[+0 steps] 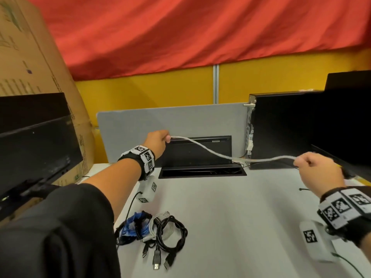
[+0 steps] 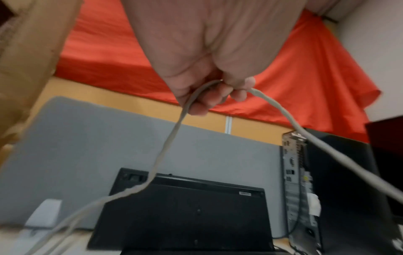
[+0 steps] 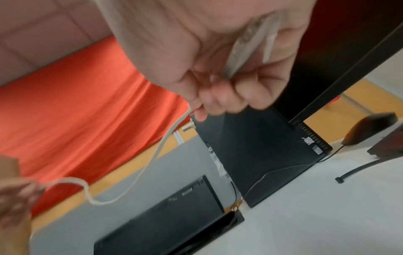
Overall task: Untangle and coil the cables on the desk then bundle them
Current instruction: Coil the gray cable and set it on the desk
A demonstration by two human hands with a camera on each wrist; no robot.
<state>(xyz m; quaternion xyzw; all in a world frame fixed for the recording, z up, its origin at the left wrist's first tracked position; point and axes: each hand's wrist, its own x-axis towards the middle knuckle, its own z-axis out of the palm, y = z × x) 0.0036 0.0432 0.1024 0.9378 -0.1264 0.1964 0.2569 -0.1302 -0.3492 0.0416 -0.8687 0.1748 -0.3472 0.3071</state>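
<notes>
From the head view, the left hand [image 1: 158,140] and right hand [image 1: 316,169] are stretching a grey cable [image 1: 220,153] above the surface [image 1: 251,217], well clear of the coiled cables [image 1: 158,231].

At the left wrist, the grip is pinching it [image 2: 170,143].

At the right wrist, curled fingers [image 3: 220,101] are clasping its plug end [image 3: 246,50].

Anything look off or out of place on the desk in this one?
Nothing damaged or spilled. The grey cable is stretched in the air between the left hand and right hand. A pile of black, grey and blue cables lies loosely coiled but not yet bundled, and a lone black zip tie lies apart near the PC tower.
</notes>
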